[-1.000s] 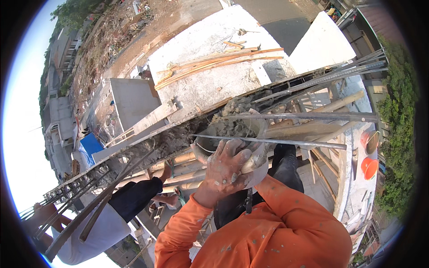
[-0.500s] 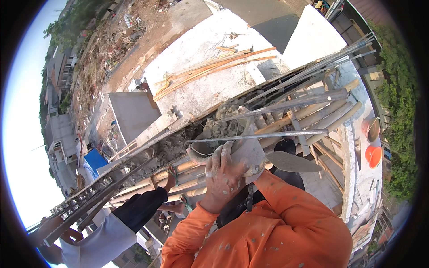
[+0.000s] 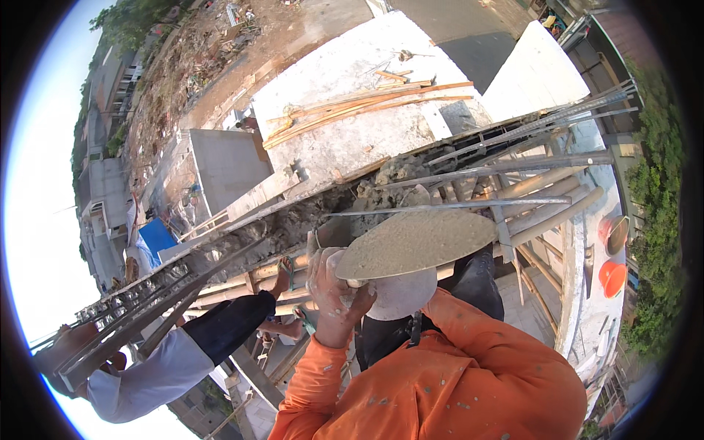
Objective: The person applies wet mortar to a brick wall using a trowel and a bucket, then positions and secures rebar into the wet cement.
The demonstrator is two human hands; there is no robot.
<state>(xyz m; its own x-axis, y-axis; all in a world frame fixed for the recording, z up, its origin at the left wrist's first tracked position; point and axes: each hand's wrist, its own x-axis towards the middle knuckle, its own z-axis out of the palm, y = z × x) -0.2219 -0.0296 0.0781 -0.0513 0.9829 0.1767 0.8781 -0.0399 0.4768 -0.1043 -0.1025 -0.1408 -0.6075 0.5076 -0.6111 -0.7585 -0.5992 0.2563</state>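
Left hand grips the trowel — right hand hidden, its hold I cannot tell

At the centre of the frame, the trowel hides much of the bucket, and its handle is largely covered by the left hand. The right hand is out of sight. The lower edge cuts off the orange shirt; upper left, the rubble is too small to sort.

White slab: long wooden strips lying across. Pale right-hand ledge: two orange buckets.
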